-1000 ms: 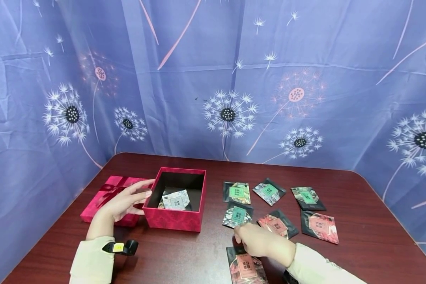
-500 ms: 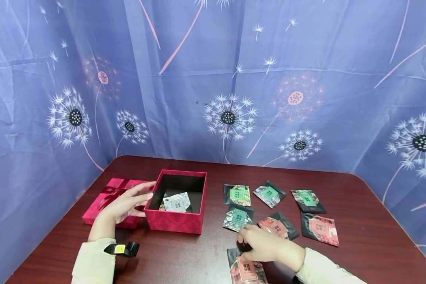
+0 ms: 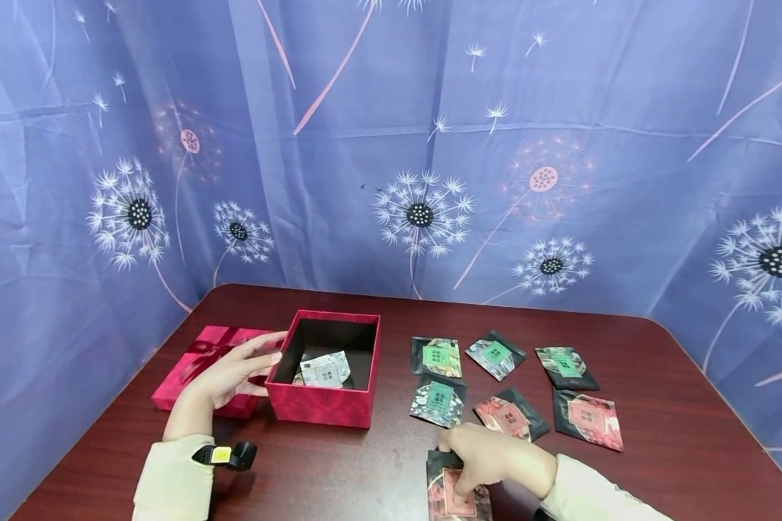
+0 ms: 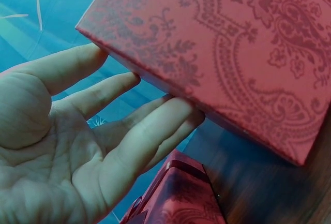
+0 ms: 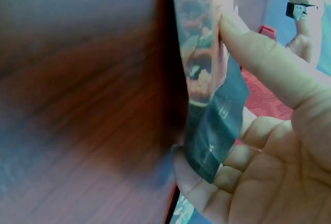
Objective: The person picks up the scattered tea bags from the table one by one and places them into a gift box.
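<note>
The right hand [image 3: 485,454] pinches a flat black-and-red rectangular foil sachet [image 3: 442,496], which could slip if the thumb eases; the left hand [image 3: 231,375], fingers apart, touches a patterned red cardboard box [image 3: 322,407].

The head view looks forward and down across the table [image 3: 339,474], taking in both far corners. The wrist views sit close: the left faces the left hand [image 4: 77,151] and box [image 4: 222,63], the right, turned sideways, the pouch [image 5: 204,74]. The head view shares all three.
</note>
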`<state>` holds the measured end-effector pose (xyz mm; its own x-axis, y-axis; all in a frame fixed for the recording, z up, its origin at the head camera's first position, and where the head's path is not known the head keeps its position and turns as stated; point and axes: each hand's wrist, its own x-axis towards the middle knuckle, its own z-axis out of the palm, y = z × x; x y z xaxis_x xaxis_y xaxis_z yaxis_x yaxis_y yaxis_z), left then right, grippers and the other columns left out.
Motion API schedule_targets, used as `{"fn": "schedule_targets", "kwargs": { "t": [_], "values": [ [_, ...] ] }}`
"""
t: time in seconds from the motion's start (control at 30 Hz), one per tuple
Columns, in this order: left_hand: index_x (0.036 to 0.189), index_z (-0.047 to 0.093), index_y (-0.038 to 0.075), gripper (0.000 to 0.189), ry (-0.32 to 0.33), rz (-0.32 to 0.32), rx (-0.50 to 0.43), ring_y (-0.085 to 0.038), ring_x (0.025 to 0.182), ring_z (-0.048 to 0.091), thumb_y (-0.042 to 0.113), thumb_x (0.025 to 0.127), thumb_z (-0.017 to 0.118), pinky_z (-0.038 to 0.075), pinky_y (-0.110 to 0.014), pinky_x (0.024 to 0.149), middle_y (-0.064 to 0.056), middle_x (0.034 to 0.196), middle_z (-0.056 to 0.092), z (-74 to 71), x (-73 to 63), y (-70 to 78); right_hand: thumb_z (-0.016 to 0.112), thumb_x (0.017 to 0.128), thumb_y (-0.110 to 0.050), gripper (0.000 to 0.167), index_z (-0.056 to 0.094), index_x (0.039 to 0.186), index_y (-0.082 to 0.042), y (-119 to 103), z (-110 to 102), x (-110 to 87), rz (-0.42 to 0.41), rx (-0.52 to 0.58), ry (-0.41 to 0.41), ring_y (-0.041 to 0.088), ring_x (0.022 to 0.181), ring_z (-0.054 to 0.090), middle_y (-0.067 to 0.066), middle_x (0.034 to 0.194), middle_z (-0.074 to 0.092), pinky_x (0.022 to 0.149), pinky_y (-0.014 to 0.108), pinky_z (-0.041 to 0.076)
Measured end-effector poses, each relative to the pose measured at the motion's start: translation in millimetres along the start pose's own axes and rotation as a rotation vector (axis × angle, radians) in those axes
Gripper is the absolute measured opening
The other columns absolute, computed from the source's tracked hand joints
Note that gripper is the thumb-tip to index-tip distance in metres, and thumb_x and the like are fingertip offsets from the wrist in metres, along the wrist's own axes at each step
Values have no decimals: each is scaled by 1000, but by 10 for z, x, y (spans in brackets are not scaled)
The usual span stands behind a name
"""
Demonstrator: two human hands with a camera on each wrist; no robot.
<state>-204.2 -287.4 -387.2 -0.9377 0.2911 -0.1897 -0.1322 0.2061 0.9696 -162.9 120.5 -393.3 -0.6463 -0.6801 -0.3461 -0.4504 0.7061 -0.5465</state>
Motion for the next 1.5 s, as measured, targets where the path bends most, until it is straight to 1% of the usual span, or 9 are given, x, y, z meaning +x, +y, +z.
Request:
{"fn": "schedule_targets", "kwargs": {
  "t": [0.13, 0.2, 0.3, 0.4, 0.6, 0.83, 1.1, 1.27, 1.5],
  "values": [
    [151, 22, 10, 65, 7, -1, 1, -33, 123, 49, 25, 96, 54, 53, -50, 85, -27, 147, 29, -2, -2, 15, 82, 65, -6, 47, 64, 108, -6, -17, -5, -12, 16, -39, 10, 16, 96, 64, 7, 108, 68, 72, 26, 51],
    [151, 22, 10, 65, 6, 0, -2, -32, 122, 49, 25, 96, 54, 53, -50, 85, -27, 147, 29, 0, -1, 22, 80, 65, -4, 42, 63, 103, -6, -29, -2, -26, -4, -54, 25, 11, 83, 62, 3, 97, 68, 65, 24, 48],
    [151, 22, 10, 66, 1, 1, -4, -33, 123, 48, 25, 96, 54, 53, -50, 86, -28, 147, 29, 2, 4, 22, 77, 66, 0, 30, 59, 89, -11, -46, 5, -59, -50, -68, 51, 2, 61, 44, -8, 73, 57, 53, 19, 36],
    [151, 21, 9, 66, -1, 0, -6, -37, 125, 46, 25, 96, 54, 53, -51, 86, -28, 147, 28, 7, 4, 17, 74, 68, 4, 30, 54, 82, -15, -56, 6, -95, -86, -50, 50, 1, 56, 32, -13, 63, 40, 50, 18, 28],
    [151, 21, 10, 66, -2, -1, -11, -36, 125, 47, 25, 96, 53, 53, -51, 86, -28, 147, 28, 4, 0, 3, 68, 71, 12, 30, 57, 84, -12, -28, -38, -142, -110, 92, 36, 1, 57, 32, -12, 64, 39, 51, 18, 29],
    [151, 22, 9, 66, 14, -4, -17, -29, 119, 52, 25, 96, 54, 54, -50, 85, -28, 146, 30, 8, 3, 7, 72, 71, 9, 24, 55, 75, -8, 69, -78, -173, -162, 227, 119, 0, 54, 29, -12, 64, 36, 50, 18, 27],
    [151, 23, 10, 65, 15, -5, -19, -26, 117, 53, 25, 96, 55, 54, -50, 85, -28, 146, 31, 17, 6, 3, 65, 70, 12, 18, 53, 69, -1, 137, -90, -195, -291, 353, 144, -4, 52, 28, -14, 63, 37, 47, 16, 26],
    [151, 22, 9, 66, 8, -5, -14, -29, 120, 52, 25, 96, 54, 53, -50, 85, -28, 146, 30, 20, 3, 0, 65, 72, 9, 11, 58, 72, 0, 154, -80, -197, -275, 427, 125, -3, 53, 31, -13, 63, 41, 48, 17, 27],
    [151, 21, 9, 65, 7, -2, -9, -36, 125, 47, 24, 96, 54, 53, -51, 85, -28, 147, 28, 14, 4, 0, 62, 75, 7, 10, 53, 72, 5, 132, -138, -195, -278, 511, 148, -1, 54, 28, -10, 63, 37, 48, 22, 24]
  ]
}}
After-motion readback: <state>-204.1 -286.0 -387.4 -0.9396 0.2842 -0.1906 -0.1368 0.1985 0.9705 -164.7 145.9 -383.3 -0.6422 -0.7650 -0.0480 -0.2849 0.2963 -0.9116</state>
